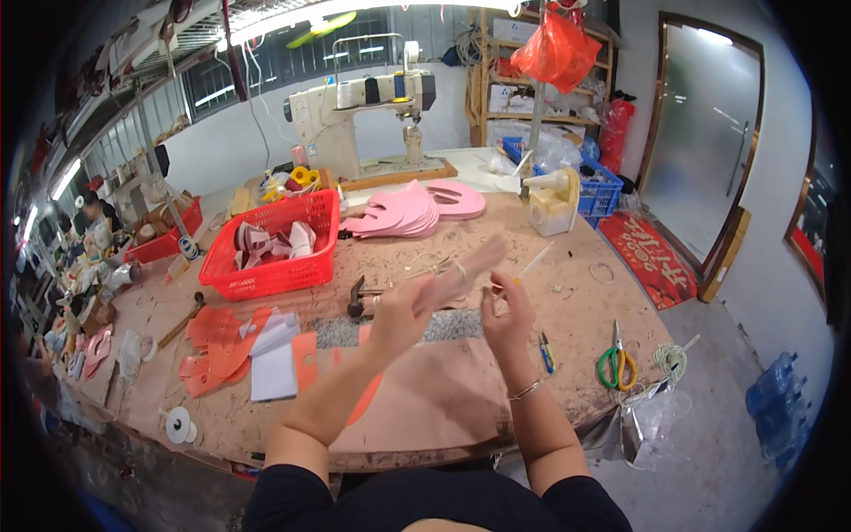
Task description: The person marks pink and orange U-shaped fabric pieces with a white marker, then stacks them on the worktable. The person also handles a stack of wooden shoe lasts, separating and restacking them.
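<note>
So on the far side there's a white sewing machine (pixel 310 120) with spools (pixel 372 89) up top, and off to its right a wooden shelf (pixel 479 84), a red bag (pixel 557 53) hanging up and a blue crate (pixel 601 195) stuffed with clear plastic. Over on the left you've got a red basket (pixel 275 277) with scraps (pixel 301 238) in it, plus a white reel (pixel 181 426) at the near left. Right side's got green-and-yellow scissors (pixel 618 362), then a frosted door (pixel 693 133), a red mat (pixel 654 262) and some blue bottles (pixel 778 399) on the floor.
</note>
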`<state>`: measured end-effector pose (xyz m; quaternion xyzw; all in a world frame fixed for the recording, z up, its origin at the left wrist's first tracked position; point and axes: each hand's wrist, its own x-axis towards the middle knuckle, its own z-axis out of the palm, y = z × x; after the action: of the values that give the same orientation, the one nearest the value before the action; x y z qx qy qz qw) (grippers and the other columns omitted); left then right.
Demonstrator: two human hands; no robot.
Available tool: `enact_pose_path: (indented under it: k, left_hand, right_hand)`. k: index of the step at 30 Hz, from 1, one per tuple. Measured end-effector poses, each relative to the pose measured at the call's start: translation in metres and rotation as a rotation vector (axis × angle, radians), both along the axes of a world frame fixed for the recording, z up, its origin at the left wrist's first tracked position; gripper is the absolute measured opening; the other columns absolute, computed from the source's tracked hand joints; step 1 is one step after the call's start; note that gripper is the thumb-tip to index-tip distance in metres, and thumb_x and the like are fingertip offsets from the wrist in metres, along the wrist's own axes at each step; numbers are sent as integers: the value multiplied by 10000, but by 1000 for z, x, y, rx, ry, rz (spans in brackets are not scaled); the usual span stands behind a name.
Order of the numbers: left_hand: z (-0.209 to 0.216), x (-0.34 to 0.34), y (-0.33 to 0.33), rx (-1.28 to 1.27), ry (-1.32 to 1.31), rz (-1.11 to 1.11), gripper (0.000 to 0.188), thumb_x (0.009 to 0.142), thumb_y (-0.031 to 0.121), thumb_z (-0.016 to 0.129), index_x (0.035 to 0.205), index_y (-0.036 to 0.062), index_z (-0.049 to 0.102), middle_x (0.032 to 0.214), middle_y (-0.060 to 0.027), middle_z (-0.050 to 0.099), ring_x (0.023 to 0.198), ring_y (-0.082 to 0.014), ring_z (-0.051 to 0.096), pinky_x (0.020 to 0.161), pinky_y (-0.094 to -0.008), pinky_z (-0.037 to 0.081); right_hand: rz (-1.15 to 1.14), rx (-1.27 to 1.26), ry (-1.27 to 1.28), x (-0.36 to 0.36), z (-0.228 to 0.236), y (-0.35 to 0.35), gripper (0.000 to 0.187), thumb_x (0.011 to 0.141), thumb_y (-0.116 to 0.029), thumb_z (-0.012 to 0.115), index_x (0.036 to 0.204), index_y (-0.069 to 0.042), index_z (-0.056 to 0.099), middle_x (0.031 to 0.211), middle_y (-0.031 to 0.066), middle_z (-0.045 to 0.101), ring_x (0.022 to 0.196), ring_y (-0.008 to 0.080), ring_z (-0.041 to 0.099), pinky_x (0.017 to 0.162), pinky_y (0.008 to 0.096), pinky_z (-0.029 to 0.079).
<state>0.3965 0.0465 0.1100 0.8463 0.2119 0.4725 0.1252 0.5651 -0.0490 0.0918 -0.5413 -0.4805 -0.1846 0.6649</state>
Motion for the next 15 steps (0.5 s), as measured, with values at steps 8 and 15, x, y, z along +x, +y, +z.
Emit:
enact_pose_path:
  k: [8, 15]
  left_hand:
    - [-47, -51, -104, -211, -131, 33, 510, 755, 31, 767, 1212, 44, 541, 1043, -160, 634, 894, -315, 660, 769, -407, 531]
    - [-53, -61, -123, -129, -137, 37, 508, 782, 14, 721, 1241, 35, 505, 1100, -179, 589, 954, -370, 627, 787, -421, 532]
  right_hand:
    - [37, -56, -179, -80, -19, -40, 320, 758, 37, 703, 1052, -77, 643, 1010, 143, 704, 884, 292, 695, 746, 353, 560]
    - [15, -53, -168, -86, -14, -44, 252, 723, 20, 725, 944, -76, 649, 830, 92, 662, 739, 282, 652, 649, 361, 522]
